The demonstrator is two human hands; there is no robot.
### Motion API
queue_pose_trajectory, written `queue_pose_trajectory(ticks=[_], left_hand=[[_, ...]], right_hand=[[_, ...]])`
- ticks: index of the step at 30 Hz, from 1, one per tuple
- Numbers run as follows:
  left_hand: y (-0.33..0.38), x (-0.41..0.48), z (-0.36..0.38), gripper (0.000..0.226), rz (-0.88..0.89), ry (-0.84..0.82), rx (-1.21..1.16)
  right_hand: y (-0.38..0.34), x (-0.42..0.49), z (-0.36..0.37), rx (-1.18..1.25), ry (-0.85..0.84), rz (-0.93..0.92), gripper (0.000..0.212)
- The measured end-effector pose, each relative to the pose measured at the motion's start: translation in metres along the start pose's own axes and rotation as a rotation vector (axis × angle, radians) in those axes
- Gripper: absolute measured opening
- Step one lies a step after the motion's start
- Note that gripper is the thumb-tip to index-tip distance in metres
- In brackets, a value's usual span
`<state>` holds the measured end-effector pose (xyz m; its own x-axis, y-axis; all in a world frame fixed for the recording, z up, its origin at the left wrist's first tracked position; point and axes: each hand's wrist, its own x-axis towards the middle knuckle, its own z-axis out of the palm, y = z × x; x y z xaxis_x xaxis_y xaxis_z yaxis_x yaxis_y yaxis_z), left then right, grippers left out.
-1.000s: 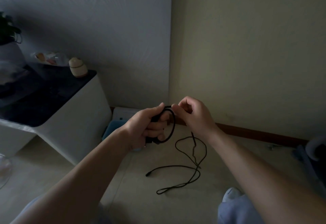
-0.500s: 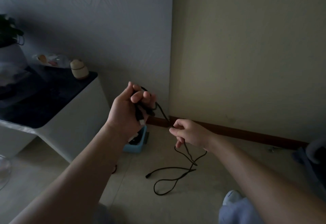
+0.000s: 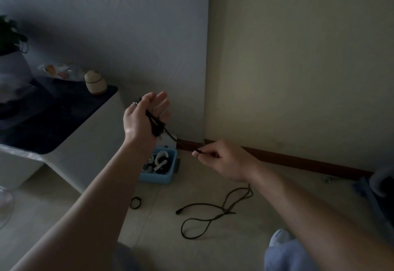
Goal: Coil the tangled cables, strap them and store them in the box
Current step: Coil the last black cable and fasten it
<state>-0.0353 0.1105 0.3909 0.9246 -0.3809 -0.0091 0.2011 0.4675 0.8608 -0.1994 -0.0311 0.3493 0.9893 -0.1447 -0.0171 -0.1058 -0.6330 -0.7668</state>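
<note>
Mid-coil on the black cable (image 3: 157, 126). Left hand (image 3: 137, 121) is raised above the blue box (image 3: 157, 178), palm up, with a few finished turns lying across it. Fingers are mostly straight and the thumb looks to pin the turns to the palm, so the grip is on the coil, lightly. The flat palm makes sense: it leaves room to lay on the next turn. Something metallic, maybe a plug end, shows by the thumb, but it's too dim to be sure.

Right hand (image 3: 223, 161): the grip is a fingertip pinch on the same cable, lower and nearer the baseboard. The span between the hands is straight and taut. I read that as metering out one turn and keeping twist out.

The rest of the cable lies on the floor (image 3: 213, 253) in loose crossing loops, with a free end pointing toward the box. The crossings could snag when hauled up, so feed slowly.

The box sits on the floor by the room corner, just beside the white cabinet (image 3: 85, 155). It's open on top and already holds coiled cables (image 3: 158, 161), white and dark. A small black loop (image 3: 135, 203) lies on the floor near the box's front, not touching it. It's probably the strap, parked within the left hand's reach.

Estimate: this cable is under half coiled; strap and stow not yet done.
</note>
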Motion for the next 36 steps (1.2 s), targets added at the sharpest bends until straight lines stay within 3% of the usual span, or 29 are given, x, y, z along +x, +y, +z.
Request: queue_pose_trajectory(ticks=[3,8,11,15,17,20,23,29,36], left_hand=[[-0.011,-0.006,0.004,0.020,0.125,-0.057,0.316],[-0.036,-0.019,0.005,0.022,0.111,-0.266,0.754],[-0.043,-0.039,0.011,0.033,-0.110,-0.415,0.615],[-0.037,-0.049,0.014,0.071,-0.314,-0.708,0.560],[-0.033,-0.055,0.014,0.070,-0.412,-0.799,0.506],[-0.026,-0.062,0.016,0.037,-0.468,-0.807,0.372],[-0.019,-0.063,0.015,0.022,-0.474,-0.823,0.234],[-0.008,-0.053,0.013,0.027,-0.513,-0.732,-0.099],[0.003,-0.037,0.013,0.028,-0.413,-0.509,-0.352]], right_hand=[[-0.017,-0.005,0.005,-0.048,0.001,-0.061,0.032],[-0.029,-0.007,0.000,-0.073,0.350,-0.285,0.009],[-0.025,-0.007,-0.009,-0.007,0.558,-0.274,0.008],[-0.010,-0.006,-0.026,0.075,0.736,-0.186,0.032],[-0.003,-0.004,-0.030,0.080,0.759,-0.135,0.041],[0.005,0.000,-0.028,0.112,0.698,-0.081,0.040],[0.015,0.008,-0.025,0.204,0.532,-0.028,0.033],[0.036,0.010,-0.012,0.550,0.043,0.136,0.033],[0.042,0.005,-0.004,0.412,-0.133,0.413,0.049]])
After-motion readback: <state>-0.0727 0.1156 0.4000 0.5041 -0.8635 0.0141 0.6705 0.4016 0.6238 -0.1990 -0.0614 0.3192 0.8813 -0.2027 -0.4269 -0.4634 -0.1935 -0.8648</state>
